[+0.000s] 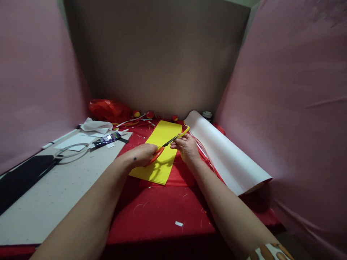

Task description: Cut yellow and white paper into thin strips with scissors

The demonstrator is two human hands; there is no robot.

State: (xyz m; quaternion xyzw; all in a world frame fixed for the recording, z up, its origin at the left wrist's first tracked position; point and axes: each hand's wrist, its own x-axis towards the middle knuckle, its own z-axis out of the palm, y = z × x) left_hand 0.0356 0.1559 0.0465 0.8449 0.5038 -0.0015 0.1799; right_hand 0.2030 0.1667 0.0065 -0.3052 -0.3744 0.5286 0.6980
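Note:
My left hand is closed around the orange handles of a pair of scissors. The dark blades point up and right toward a narrow yellow corrugated strip. My right hand pinches that strip near the blade tips, and the strip's far end curls up beyond the fingers. Whether the blades are closed on the strip I cannot tell. Under both hands lies a yellow corrugated sheet, with the scissors' shadow on it. A red corrugated sheet lies partly beneath the yellow one.
At the right lies a large white paper roll, with thin red strips beside it. On the left are a pale board, a grey ring and a dark purple packet. A red plastic bag and red-yellow balls stand at the back.

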